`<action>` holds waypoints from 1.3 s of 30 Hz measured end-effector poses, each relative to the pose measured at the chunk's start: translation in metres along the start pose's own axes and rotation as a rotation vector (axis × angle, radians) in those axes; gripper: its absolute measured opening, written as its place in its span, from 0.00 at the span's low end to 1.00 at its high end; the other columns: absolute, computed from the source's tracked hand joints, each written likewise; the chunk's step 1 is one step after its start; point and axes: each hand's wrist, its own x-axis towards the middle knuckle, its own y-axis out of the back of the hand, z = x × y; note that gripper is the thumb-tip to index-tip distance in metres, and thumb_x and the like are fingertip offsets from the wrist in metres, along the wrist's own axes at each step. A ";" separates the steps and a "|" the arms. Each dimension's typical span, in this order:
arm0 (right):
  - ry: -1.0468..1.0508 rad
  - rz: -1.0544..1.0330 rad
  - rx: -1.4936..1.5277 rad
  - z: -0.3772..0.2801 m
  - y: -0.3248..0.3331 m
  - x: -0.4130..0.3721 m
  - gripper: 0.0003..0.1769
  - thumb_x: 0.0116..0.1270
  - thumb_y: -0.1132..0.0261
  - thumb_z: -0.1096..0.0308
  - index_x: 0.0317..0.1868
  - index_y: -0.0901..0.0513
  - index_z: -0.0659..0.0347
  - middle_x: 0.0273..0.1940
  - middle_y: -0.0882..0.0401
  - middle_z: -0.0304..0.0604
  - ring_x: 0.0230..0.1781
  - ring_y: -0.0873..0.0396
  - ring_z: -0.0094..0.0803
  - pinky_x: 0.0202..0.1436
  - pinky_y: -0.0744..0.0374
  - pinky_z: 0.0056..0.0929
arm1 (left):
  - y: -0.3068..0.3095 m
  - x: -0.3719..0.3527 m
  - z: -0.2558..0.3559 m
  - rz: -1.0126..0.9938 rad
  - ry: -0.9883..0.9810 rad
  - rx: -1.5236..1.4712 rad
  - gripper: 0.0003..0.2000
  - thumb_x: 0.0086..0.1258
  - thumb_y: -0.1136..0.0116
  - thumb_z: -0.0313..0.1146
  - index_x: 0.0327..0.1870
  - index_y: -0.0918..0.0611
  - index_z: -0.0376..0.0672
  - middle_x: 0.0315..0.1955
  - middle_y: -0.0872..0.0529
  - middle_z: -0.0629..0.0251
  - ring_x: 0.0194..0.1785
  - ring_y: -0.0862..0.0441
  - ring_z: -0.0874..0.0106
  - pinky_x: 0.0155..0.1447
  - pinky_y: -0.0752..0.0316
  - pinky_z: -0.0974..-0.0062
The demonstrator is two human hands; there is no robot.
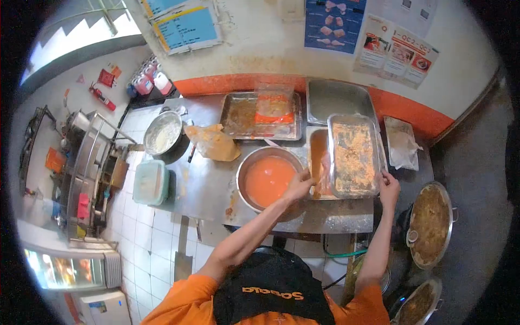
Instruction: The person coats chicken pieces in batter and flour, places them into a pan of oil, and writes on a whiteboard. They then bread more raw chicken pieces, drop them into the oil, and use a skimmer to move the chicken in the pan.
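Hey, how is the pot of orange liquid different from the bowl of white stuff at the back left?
The pot holds a smooth orange liquid; the bowl holds something white and clumpy. The pot looks wider than the bowl in this view. The left hand is right by the pot, while neither hand is near the bowl. Both are round, open on top and upright.

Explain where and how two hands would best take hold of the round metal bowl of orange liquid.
Probably by the round metal bowl's rim, at far left and near right, coming from the near side: it stands open and upright, holds orange liquid, and a rectangular tray crowds its right.
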 end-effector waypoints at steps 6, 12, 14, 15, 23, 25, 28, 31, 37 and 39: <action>-0.053 0.047 0.144 -0.005 0.004 -0.010 0.19 0.66 0.28 0.63 0.52 0.14 0.67 0.28 0.19 0.38 0.28 0.27 0.21 0.34 0.26 0.26 | 0.001 0.022 -0.006 -0.071 -0.072 -0.109 0.29 0.67 0.43 0.26 0.72 0.31 0.34 0.61 0.20 0.58 0.65 0.24 0.68 0.67 0.29 0.70; 0.035 0.084 0.183 0.020 0.007 0.000 0.19 0.69 0.30 0.62 0.55 0.15 0.67 0.34 0.17 0.37 0.32 0.27 0.21 0.40 0.24 0.26 | -0.011 0.054 -0.037 -0.147 -0.163 -0.095 0.29 0.66 0.44 0.25 0.71 0.30 0.36 0.58 0.18 0.64 0.60 0.23 0.72 0.63 0.28 0.70; 0.008 0.060 0.159 0.012 0.010 -0.007 0.19 0.70 0.31 0.62 0.56 0.16 0.66 0.38 0.16 0.39 0.36 0.25 0.23 0.43 0.24 0.28 | -0.003 0.068 -0.042 -0.153 -0.093 0.065 0.30 0.66 0.44 0.26 0.72 0.31 0.36 0.57 0.18 0.65 0.58 0.23 0.73 0.62 0.28 0.70; -0.004 0.049 0.150 0.000 0.013 -0.010 0.19 0.71 0.31 0.62 0.56 0.16 0.66 0.40 0.15 0.40 0.38 0.24 0.23 0.44 0.23 0.28 | -0.001 0.062 -0.037 -0.150 -0.085 0.020 0.30 0.67 0.44 0.27 0.72 0.31 0.36 0.57 0.18 0.65 0.58 0.23 0.74 0.61 0.27 0.70; 0.060 0.095 0.380 0.022 0.011 -0.022 0.18 0.74 0.35 0.66 0.60 0.18 0.65 0.53 0.16 0.45 0.53 0.21 0.30 0.58 0.23 0.36 | 0.024 0.040 -0.036 -0.027 -0.038 -0.290 0.29 0.69 0.42 0.28 0.73 0.32 0.39 0.52 0.17 0.65 0.58 0.22 0.74 0.59 0.24 0.74; 0.116 0.212 0.259 0.025 0.012 -0.033 0.18 0.75 0.37 0.70 0.61 0.21 0.67 0.59 0.20 0.48 0.59 0.22 0.36 0.63 0.25 0.38 | 0.053 0.012 -0.018 0.088 -0.351 0.017 0.30 0.66 0.40 0.29 0.71 0.30 0.38 0.55 0.17 0.62 0.55 0.20 0.72 0.58 0.24 0.73; 0.208 0.443 0.049 0.002 0.017 -0.068 0.15 0.75 0.38 0.71 0.58 0.19 0.68 0.58 0.20 0.50 0.59 0.22 0.38 0.63 0.25 0.37 | 0.138 -0.042 0.030 0.364 -0.519 0.361 0.27 0.63 0.38 0.27 0.66 0.24 0.40 0.55 0.16 0.62 0.54 0.19 0.70 0.58 0.23 0.69; 0.203 0.503 0.160 0.000 -0.001 -0.113 0.11 0.75 0.39 0.72 0.53 0.18 0.69 0.55 0.18 0.51 0.58 0.22 0.39 0.62 0.25 0.36 | 0.246 -0.066 0.059 0.821 -0.742 0.816 0.29 0.62 0.41 0.25 0.68 0.27 0.43 0.55 0.18 0.54 0.60 0.23 0.57 0.64 0.29 0.59; -0.069 0.345 0.330 0.010 -0.045 -0.189 0.12 0.77 0.42 0.70 0.51 0.18 0.71 0.51 0.16 0.49 0.51 0.18 0.34 0.57 0.22 0.30 | 0.362 -0.051 0.088 0.531 -0.299 1.446 0.43 0.59 0.32 0.32 0.77 0.40 0.45 0.62 0.24 0.50 0.68 0.35 0.45 0.69 0.41 0.45; -0.102 0.320 0.373 -0.007 -0.044 -0.210 0.12 0.78 0.42 0.70 0.50 0.18 0.71 0.49 0.15 0.47 0.50 0.18 0.33 0.57 0.22 0.29 | 0.382 -0.043 0.081 0.481 -0.376 1.680 0.31 0.59 0.31 0.37 0.66 0.26 0.45 0.54 0.19 0.54 0.65 0.31 0.51 0.66 0.38 0.47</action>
